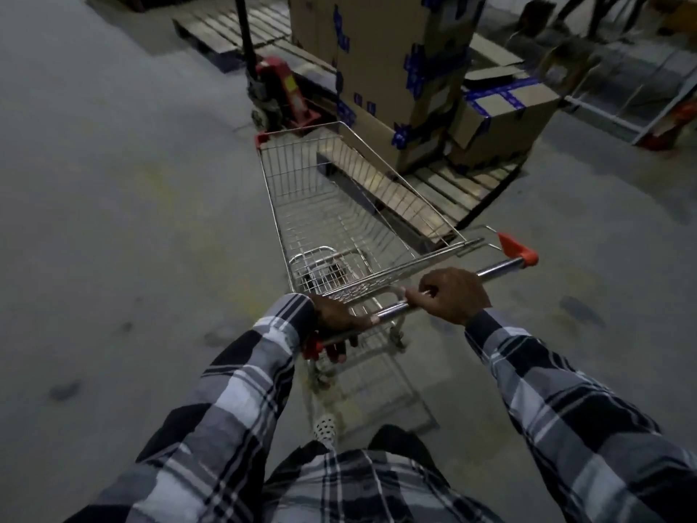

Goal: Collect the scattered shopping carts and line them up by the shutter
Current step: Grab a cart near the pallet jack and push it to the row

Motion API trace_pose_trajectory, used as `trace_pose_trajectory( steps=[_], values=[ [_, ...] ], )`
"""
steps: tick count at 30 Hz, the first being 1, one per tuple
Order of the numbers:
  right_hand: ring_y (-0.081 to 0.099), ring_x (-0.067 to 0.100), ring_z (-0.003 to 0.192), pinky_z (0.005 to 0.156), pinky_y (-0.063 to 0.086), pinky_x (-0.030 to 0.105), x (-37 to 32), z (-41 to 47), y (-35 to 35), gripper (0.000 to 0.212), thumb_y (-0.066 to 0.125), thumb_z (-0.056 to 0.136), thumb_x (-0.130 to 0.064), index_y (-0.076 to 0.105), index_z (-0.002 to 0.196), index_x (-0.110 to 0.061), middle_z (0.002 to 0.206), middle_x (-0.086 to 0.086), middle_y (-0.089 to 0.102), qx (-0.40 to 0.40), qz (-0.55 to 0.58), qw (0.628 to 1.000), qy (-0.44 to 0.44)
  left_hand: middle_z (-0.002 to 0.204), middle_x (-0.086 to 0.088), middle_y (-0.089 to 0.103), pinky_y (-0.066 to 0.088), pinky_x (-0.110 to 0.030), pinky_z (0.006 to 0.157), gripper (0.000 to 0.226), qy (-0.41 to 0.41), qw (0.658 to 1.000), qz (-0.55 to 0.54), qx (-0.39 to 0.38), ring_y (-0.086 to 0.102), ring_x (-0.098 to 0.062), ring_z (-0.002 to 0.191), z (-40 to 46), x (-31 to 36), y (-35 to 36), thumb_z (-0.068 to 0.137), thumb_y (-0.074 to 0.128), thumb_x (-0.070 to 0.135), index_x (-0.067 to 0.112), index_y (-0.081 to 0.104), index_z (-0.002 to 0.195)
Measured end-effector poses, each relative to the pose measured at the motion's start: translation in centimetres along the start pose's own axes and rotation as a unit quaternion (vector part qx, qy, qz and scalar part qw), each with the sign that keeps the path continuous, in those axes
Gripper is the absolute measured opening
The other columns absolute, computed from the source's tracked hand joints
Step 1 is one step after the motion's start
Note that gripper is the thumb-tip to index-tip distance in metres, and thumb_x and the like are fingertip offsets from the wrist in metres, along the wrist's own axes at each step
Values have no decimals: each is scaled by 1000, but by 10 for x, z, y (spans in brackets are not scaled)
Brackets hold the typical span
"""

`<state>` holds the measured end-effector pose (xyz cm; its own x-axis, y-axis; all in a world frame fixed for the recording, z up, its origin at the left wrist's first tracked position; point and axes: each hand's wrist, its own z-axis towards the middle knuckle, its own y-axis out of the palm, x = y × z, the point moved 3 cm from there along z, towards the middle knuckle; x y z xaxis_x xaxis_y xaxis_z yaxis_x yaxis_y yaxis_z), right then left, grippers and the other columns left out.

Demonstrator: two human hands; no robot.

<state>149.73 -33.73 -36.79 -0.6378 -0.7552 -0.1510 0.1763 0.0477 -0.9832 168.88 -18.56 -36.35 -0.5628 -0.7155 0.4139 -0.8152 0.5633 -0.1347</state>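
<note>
A silver wire shopping cart (332, 205) with red corner caps stands on the grey concrete floor in front of me, its basket empty. Its chrome handle bar (498, 268) runs slanted from lower left to upper right. My left hand (337, 320) is closed around the bar's left end by the red cap. My right hand (452, 294) grips the bar right of its middle. Both arms wear a black-and-white plaid shirt. No shutter and no other cart is in view.
Just beyond the cart's nose sits a red pallet jack (275, 88). Tall cardboard boxes (396, 69) with blue tape stand on a wooden pallet (452, 194) to the cart's right. More pallets (226, 28) lie at the back. Metal racking (641, 96) is at far right. Bare floor spreads left.
</note>
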Motion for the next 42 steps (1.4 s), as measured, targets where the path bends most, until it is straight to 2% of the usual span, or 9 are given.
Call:
trace_pose_trajectory(
  steps=[2, 5, 11, 13, 15, 16, 21, 29, 42],
  values=[
    [48, 10, 45, 47, 32, 22, 12, 5, -1, 83, 18, 76, -90, 57, 53, -20, 49, -6, 52, -14, -25, 999, -25, 103, -15, 75, 61, -42, 69, 68, -19, 1000, -12, 1, 71, -34, 96, -1, 2, -2, 89, 51, 68, 9, 65, 120],
    [47, 12, 43, 46, 27, 23, 22, 16, 1, 92, 8, 73, -92, 55, 51, -16, 46, -3, 49, -62, -70, 993, -78, 100, -14, 76, 54, -54, 93, 69, -50, 998, -32, 18, 70, -33, 103, 0, 6, 0, 87, 54, 68, 6, 67, 117],
    [56, 16, 49, 58, 52, 29, 28, 18, 9, 97, 9, 76, -92, 67, 61, -16, 49, 1, 54, -118, -10, 979, -166, 72, -7, 75, 56, -43, 88, 93, -133, 974, -77, 168, 75, -22, 77, 0, 26, 37, 70, 53, 87, 0, 71, 97],
    [55, 16, 48, 55, 49, 26, 31, 13, 0, 91, 15, 81, -89, 63, 57, -15, 49, 0, 54, -106, -8, 973, -205, 66, -2, 74, 36, -52, 107, 94, -153, 954, -60, 249, 74, -17, 77, -5, 33, 48, 65, 44, 94, 8, 75, 88],
    [56, 17, 50, 50, 38, 21, 36, 5, -6, 88, 17, 84, -85, 62, 59, -14, 51, -1, 54, -97, -22, 967, -234, 60, 5, 71, 5, -57, 111, 98, -181, 932, -5, 313, 71, -10, 73, -6, 36, 60, 59, 31, 102, 15, 73, 71],
    [56, 18, 51, 50, 35, 21, 38, 0, -7, 87, 16, 84, -85, 63, 60, -15, 51, -2, 53, -100, -27, 964, -247, 57, 7, 69, 2, -57, 113, 99, -188, 924, 11, 332, 69, -8, 69, -6, 37, 70, 56, 27, 104, 16, 71, 65],
    [48, 14, 41, 48, 38, 20, 51, -31, -5, 91, 12, 82, -86, 60, 57, -13, 44, -4, 42, -83, -27, 954, -288, 51, 5, 62, 15, -51, 110, 102, -193, 904, 4, 381, 64, -8, 59, -4, 45, 122, 43, 24, 108, 18, 68, 59],
    [35, 12, 37, 43, 28, 17, 38, -83, -10, 84, 12, 85, -84, 52, 53, -17, 44, -7, 35, -85, -19, 928, -362, 49, 7, 59, 14, -51, 113, 89, -206, 870, -53, 446, 63, -8, 61, -20, 39, 209, 56, 34, 102, 19, 65, 57],
    [50, 18, 48, 47, 32, 23, -30, -203, -26, 75, 20, 86, -81, 46, 54, -18, 51, -1, 48, -124, -24, 849, -513, 56, 9, 62, 20, -47, 111, 94, -275, 763, -68, 581, 59, -7, 65, -57, 8, 405, 59, 26, 104, 18, 63, 55]
  ],
)
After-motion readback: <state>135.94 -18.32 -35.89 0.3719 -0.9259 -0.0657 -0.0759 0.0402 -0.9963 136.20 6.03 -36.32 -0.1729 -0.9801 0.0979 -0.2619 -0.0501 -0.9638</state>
